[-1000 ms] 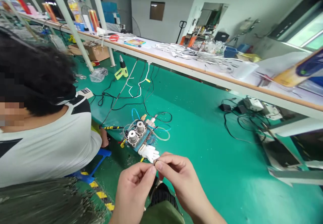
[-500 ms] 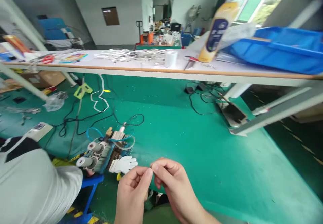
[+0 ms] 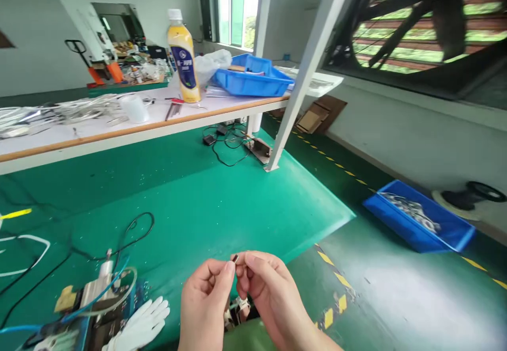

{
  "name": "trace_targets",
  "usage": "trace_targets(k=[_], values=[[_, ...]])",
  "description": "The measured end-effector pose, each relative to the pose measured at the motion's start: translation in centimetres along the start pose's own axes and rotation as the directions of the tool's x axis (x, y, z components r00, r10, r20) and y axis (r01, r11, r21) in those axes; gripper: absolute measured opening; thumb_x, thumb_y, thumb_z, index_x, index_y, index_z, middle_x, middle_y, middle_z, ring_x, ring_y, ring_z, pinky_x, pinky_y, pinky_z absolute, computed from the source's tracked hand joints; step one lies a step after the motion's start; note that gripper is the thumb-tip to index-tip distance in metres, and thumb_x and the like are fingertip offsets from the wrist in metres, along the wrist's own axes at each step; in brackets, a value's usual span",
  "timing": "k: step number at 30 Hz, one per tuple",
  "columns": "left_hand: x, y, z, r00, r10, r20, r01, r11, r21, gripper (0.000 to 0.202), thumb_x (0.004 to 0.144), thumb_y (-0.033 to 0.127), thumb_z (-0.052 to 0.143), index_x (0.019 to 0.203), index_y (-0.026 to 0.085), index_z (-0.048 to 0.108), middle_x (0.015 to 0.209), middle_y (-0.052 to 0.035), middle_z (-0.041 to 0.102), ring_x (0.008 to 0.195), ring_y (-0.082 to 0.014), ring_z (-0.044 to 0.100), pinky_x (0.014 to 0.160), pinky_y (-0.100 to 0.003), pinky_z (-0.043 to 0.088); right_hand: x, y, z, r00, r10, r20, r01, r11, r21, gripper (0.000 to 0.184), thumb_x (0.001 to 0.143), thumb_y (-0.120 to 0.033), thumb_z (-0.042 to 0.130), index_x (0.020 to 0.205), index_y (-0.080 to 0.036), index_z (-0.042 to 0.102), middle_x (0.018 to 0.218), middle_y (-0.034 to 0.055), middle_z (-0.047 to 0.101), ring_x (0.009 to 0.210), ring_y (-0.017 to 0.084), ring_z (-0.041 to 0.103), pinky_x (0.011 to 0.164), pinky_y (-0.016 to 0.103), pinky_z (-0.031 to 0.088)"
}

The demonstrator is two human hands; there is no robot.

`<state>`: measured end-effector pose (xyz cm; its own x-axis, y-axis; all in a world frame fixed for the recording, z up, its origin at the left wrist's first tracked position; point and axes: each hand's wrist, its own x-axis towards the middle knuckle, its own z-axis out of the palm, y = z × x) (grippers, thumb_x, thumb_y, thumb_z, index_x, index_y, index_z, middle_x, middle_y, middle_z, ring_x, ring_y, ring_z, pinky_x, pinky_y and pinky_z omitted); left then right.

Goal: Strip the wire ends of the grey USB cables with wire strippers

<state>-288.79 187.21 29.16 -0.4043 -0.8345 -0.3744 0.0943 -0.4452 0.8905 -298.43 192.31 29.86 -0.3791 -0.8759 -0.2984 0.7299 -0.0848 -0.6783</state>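
Note:
My left hand (image 3: 204,303) and my right hand (image 3: 269,293) are close together at the bottom centre. Their fingertips pinch a tiny dark piece (image 3: 235,258), too small to identify. To the lower left, apart from my hands, lies a pneumatic fixture with blue tubing (image 3: 91,303), blurred and cut off by the frame edge. A white glove (image 3: 138,324) lies beside it, nearest my left hand.
A long white bench (image 3: 134,129) holds a yellow drink bottle (image 3: 183,58), a blue tray (image 3: 253,79), a white cup (image 3: 133,108) and wire bundles. A blue bin of metal parts (image 3: 418,216) sits on the floor. A white post (image 3: 304,71) supports the bench.
The view has swung right, sending the fixture and glove to the lower left. The co-worker has left the view. My hands still pinch the tiny piece.

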Motion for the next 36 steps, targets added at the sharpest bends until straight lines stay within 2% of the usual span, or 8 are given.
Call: trace_targets(k=[4,8,11,19,31,36], values=[[-0.2,0.1,0.6,0.996,0.003,0.085,-0.004,1.0,0.016,0.037,0.072,0.046,0.073,0.057,0.015,0.06,0.047,0.0053,0.044,0.043,-0.0067,0.039,0.04,-0.016,0.035,-1.0,0.1,0.0,0.993,-0.086,-0.079,0.082,0.995,-0.054,0.023,0.077,-0.029,0.074,0.061,-0.013,0.07,0.054,-0.0015,0.052,0.055,0.009,0.046,0.056,0.022,0.038],[-0.1,-0.2,0.3,0.991,0.005,0.135,-0.007,1.0,0.013,0.033,0.074,0.044,0.073,0.06,0.016,0.062,0.054,0.0012,0.056,0.05,-0.0097,0.05,0.046,-0.018,0.042,-1.6,0.4,0.5,0.981,-0.112,-0.156,0.104,0.993,-0.06,0.018,0.074,-0.031,0.078,0.07,-0.014,0.073,0.057,-0.0006,0.059,0.056,0.01,0.051,0.058,0.023,0.04],[0.0,-0.3,-0.2,0.987,0.03,0.158,-0.036,0.999,0.034,0.031,0.075,0.044,0.073,0.065,0.016,0.065,0.058,0.0001,0.059,0.054,-0.0105,0.052,0.049,-0.018,0.043,-1.8,0.6,1.1,0.973,-0.147,-0.179,0.137,0.988,-0.069,0.019,0.075,-0.033,0.076,0.071,-0.015,0.073,0.059,0.0009,0.062,0.058,0.011,0.054,0.059,0.024,0.042],[0.3,0.6,-1.1,0.978,0.069,0.194,-0.087,0.993,0.084,0.034,0.074,0.046,0.072,0.063,0.015,0.065,0.056,0.0001,0.057,0.054,-0.0097,0.048,0.048,-0.017,0.039,-1.6,1.4,2.1,0.942,-0.252,-0.222,0.225,0.964,-0.141,0.021,0.076,-0.035,0.075,0.07,-0.016,0.072,0.059,0.0008,0.064,0.059,0.012,0.056,0.06,0.025,0.044],[1.1,1.3,-2.0,0.972,0.045,0.231,-0.066,0.994,0.086,0.035,0.075,0.046,0.071,0.063,0.014,0.064,0.056,0.0005,0.055,0.052,-0.009,0.043,0.047,-0.018,0.035,-1.0,1.6,3.1,0.938,-0.266,-0.224,0.234,0.959,-0.157,0.019,0.076,-0.034,0.075,0.071,-0.015,0.073,0.062,0.0018,0.064,0.06,0.014,0.055,0.062,0.027,0.045],[1.0,1.3,-2.1,0.965,0.043,0.259,-0.069,0.993,0.091,0.036,0.075,0.046,0.071,0.061,0.014,0.063,0.055,0.0012,0.053,0.052,-0.0082,0.041,0.046,-0.017,0.033,-1.3,1.9,3.3,0.928,-0.292,-0.233,0.256,0.952,-0.17,0.02,0.078,-0.033,0.074,0.069,-0.015,0.069,0.06,0.0003,0.064,0.059,0.013,0.056,0.061,0.026,0.045]])
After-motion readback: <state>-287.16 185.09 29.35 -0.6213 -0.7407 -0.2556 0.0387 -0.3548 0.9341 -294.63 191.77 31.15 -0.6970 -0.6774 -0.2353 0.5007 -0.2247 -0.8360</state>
